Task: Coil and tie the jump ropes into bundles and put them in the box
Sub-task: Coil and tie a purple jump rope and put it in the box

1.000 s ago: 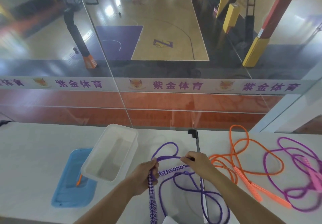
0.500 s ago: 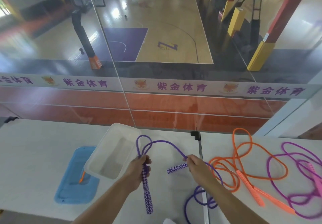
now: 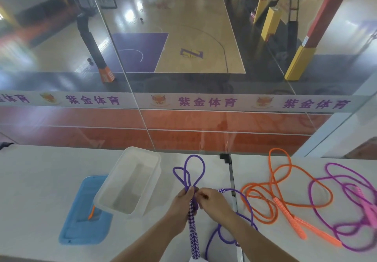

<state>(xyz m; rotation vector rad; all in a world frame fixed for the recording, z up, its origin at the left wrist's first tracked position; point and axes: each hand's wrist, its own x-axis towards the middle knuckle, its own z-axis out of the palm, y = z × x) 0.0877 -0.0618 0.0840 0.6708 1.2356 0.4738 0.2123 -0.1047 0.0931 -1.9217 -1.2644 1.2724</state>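
- Holding the purple rope (image 3: pixel 188 177) near the desk's (image 3: pixel 36 180) front edge, left hand (image 3: pixel 181 202) fingers wrap its loops and handle; right hand (image 3: pixel 214 201) fingers pinch the rope
- clear box (image 3: pixel 130 182) sits just left, tilted on a blue lid (image 3: pixel 81 221)

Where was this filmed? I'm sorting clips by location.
Most likely a sports hall, on a level overlooking the floor. Through the glass pane a basketball court with a purple key lies below, padded pillars stand beside it, and jump ropes lie on the white counter.

Sports hall: basketball court (image 3: pixel 195 43).
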